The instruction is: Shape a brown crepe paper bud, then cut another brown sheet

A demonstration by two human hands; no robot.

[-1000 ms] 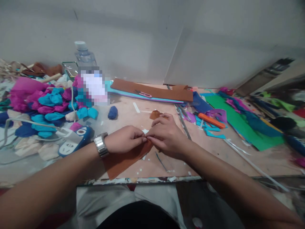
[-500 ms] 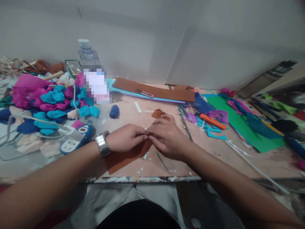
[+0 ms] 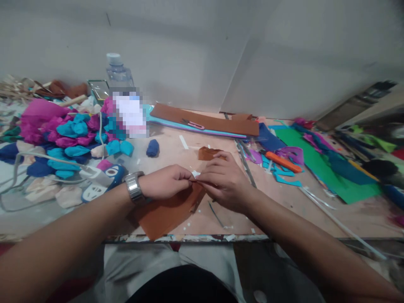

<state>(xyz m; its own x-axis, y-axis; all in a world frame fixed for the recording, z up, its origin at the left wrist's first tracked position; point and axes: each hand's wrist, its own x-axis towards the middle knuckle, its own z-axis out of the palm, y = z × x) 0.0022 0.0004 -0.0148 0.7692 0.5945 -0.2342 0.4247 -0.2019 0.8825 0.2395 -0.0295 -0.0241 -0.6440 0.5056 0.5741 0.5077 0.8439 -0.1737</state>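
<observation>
My left hand (image 3: pixel 166 185), with a metal watch on its wrist, and my right hand (image 3: pixel 222 181) meet at the middle of the table. Both pinch the top edge of a brown sheet of paper (image 3: pixel 164 214), which hangs down toward the table's front edge. A small white bit (image 3: pixel 195 173) shows between the fingertips. A small folded brown scrap (image 3: pixel 206 153) lies just beyond my right hand.
A heap of pink, turquoise and blue paper wads (image 3: pixel 59 134) fills the left, with a power strip (image 3: pixel 101 183) and a water bottle (image 3: pixel 118 75). Long brown strips (image 3: pixel 205 120) lie at the back. An orange cutter (image 3: pixel 282 162) and a green sheet (image 3: pixel 318 164) are to the right.
The brown sheet has slid nearer the table's front edge and more of it shows. The white bit between my fingertips shows again. Both hands stay pinched together.
</observation>
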